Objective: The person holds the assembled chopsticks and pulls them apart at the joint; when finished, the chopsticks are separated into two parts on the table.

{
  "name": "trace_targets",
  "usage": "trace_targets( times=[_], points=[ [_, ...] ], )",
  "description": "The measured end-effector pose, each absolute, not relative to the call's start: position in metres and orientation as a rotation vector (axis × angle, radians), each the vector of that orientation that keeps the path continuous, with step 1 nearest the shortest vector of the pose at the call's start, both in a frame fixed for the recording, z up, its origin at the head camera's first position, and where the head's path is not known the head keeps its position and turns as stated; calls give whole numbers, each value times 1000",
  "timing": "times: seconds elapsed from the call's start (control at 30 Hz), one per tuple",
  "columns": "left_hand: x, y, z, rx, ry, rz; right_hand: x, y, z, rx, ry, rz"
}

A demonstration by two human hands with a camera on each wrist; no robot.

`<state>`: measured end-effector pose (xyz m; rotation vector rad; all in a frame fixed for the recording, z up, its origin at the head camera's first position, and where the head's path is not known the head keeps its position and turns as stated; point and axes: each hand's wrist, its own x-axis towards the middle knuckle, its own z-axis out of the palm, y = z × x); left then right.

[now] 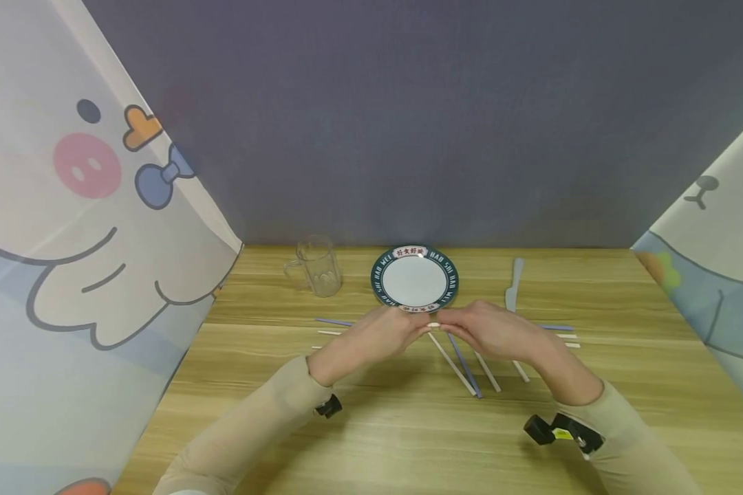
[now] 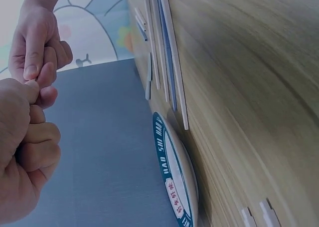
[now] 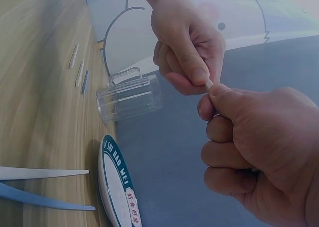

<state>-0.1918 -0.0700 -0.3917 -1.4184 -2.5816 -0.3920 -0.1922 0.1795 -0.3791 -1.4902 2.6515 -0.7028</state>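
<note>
- Pinched by thumb and fingers of both my left hand (image 1: 389, 337) and right hand (image 1: 494, 331), closed down with no slack I can see, is a thin white stick (image 3: 209, 84), mostly hidden.
- Just beyond the grip: round white plate (image 1: 415, 280) with lettered teal rim.
- Beyond and left: transparent handled mug (image 1: 323, 271).
- Beyond and right: pale flat knife (image 1: 516, 278).
- Beneath, on the near side: slender white sticks (image 1: 487, 372), one lilac-blue stick (image 1: 465, 366).

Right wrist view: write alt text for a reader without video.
The left hand and right hand pinch a small pale piece between them. Frame left, a clear mug, a teal-rimmed plate and white and bluish sticks sit on the wood-grain table.
</note>
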Motion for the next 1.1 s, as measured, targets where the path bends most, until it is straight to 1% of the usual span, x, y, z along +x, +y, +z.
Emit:
trace_targets(
  times=[0.37,0.67,1.1],
  points=[
    [-194,-72,-390,-1425,-2548,-433,-192,175,-373,-1383,2654,-658],
    [-192,-73,-391,-1452,-2555,-414,-193,178,-375,-1487,2629,-689],
    [-191,-76,-395,-1395,-2607,-449,-193,175,-377,-1430,2631,-682]
  ],
)
